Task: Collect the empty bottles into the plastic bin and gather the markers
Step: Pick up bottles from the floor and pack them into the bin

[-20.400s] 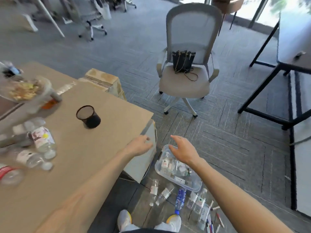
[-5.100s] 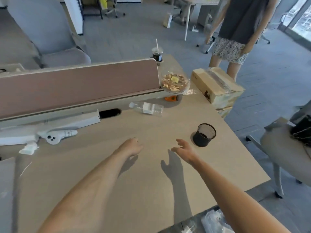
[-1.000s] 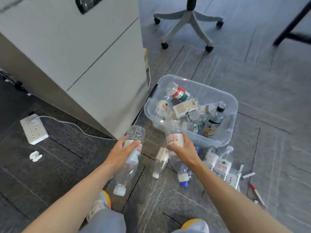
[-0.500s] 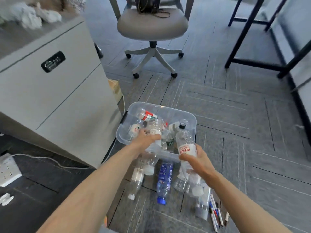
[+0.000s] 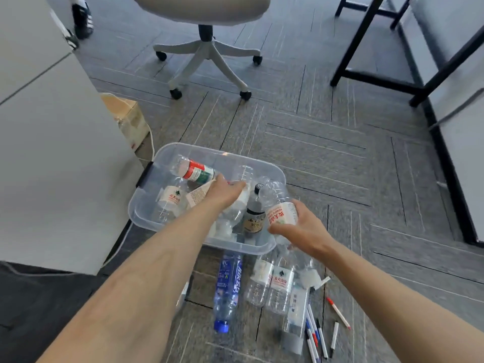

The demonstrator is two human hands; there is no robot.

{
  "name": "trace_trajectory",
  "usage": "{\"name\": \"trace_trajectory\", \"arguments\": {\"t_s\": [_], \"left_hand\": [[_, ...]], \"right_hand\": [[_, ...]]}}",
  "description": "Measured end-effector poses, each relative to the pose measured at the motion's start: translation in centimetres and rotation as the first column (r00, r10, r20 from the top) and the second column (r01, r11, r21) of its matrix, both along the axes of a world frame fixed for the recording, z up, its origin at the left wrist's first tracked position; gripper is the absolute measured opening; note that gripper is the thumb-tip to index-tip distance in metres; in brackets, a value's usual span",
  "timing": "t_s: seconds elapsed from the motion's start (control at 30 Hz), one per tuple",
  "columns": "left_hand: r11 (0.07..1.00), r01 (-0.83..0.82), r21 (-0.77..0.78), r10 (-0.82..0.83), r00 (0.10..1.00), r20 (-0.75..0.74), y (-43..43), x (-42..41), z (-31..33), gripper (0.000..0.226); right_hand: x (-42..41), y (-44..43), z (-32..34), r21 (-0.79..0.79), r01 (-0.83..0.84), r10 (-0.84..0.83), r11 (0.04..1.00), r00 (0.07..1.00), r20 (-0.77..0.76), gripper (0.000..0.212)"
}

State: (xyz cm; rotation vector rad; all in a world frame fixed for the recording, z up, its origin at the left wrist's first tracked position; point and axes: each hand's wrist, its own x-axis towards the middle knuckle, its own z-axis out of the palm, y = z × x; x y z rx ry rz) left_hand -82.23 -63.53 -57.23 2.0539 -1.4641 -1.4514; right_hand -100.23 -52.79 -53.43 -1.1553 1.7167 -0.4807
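Note:
A clear plastic bin point(image 5: 218, 151) stands on the carpet with several empty bottles in it. My left hand point(image 5: 224, 191) reaches into the bin from the near side and grips a clear bottle point(image 5: 239, 203) from above. My right hand point(image 5: 301, 229) holds a clear bottle with a white and red label point(image 5: 280, 213) over the bin's near right corner. In front of the bin a blue bottle point(image 5: 228, 284) and three clear bottles point(image 5: 272, 282) lie on the floor. Several markers point(image 5: 315, 334) lie beside them, with a red-tipped one point(image 5: 338, 313) further right.
A white desk cabinet point(image 5: 52, 158) stands close on the bin's left, with a cardboard box point(image 5: 129, 119) behind it. An office chair base point(image 5: 207, 56) stands beyond the bin. Black table legs point(image 5: 366, 51) are at the far right. Someone's shoe point(image 5: 82, 20) shows at the top left.
Both hands have carried their bottles forward. My left hand is now inside the bin, and my right hand has brought its bottle up over the bin's near right corner.

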Motion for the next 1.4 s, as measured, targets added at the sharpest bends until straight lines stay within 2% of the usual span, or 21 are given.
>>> {"name": "trace_trajectory", "arguments": {"t_s": [0.2, 0.43, 0.63, 0.83, 0.93, 1.03, 1.13, 1.27, 1.4], "left_hand": [[0.997, -0.039, -0.068, 0.044, 0.996, 0.073, 1.8, 4.2, 2.0, 0.058], [0.995, -0.062, -0.076, 0.072, 0.989, 0.128, 4.7, 10.3, 6.4, 0.053], [0.992, -0.065, -0.107, 0.081, 0.984, 0.159, 5.4, 12.7, 9.2, 0.054], [0.991, -0.014, -0.13, 0.036, 0.985, 0.167, 4.6, 12.3, 10.2, 0.054], [0.993, 0.019, -0.114, 0.002, 0.983, 0.183, 4.7, 12.2, 10.7, 0.054], [0.992, -0.003, -0.124, 0.023, 0.986, 0.162, 5.3, 12.1, 11.9, 0.054], [0.99, -0.032, -0.137, 0.05, 0.99, 0.13, 6.7, 11.9, 13.7, 0.054], [0.992, -0.016, -0.128, 0.033, 0.991, 0.133, 9.9, 12.2, 15.1, 0.052], [0.994, 0.007, -0.105, 0.009, 0.988, 0.154, 13.2, 12.7, 15.2, 0.056]], "right_hand": [[2.3, -0.8, 0.4, -0.032, 0.032, -0.032, 0.999, 0.999, -0.001, 0.083], [5.6, -1.6, 3.3, -0.205, 0.089, -0.096, 0.975, 0.995, -0.025, 0.063], [6.6, -2.3, 3.2, -0.343, 0.066, -0.114, 0.937, 0.986, -0.123, 0.069], [7.2, -2.7, 0.0, -0.375, 0.15, -0.207, 0.915, 0.971, -0.118, 0.079], [7.2, -2.1, -0.8, -0.299, 0.197, -0.23, 0.934, 0.97, -0.081, 0.094], [6.7, -1.4, 0.1, -0.29, 0.182, -0.224, 0.94, 0.967, -0.121, 0.107], [6.2, -0.6, 2.7, -0.293, 0.132, -0.19, 0.947, 0.965, -0.179, 0.098], [6.4, 0.9, 5.9, -0.247, 0.016, -0.069, 0.969, 0.976, -0.208, 0.069], [7.7, 3.4, 7.3, -0.236, -0.081, 0.036, 0.968, 0.981, -0.188, 0.065]]}}
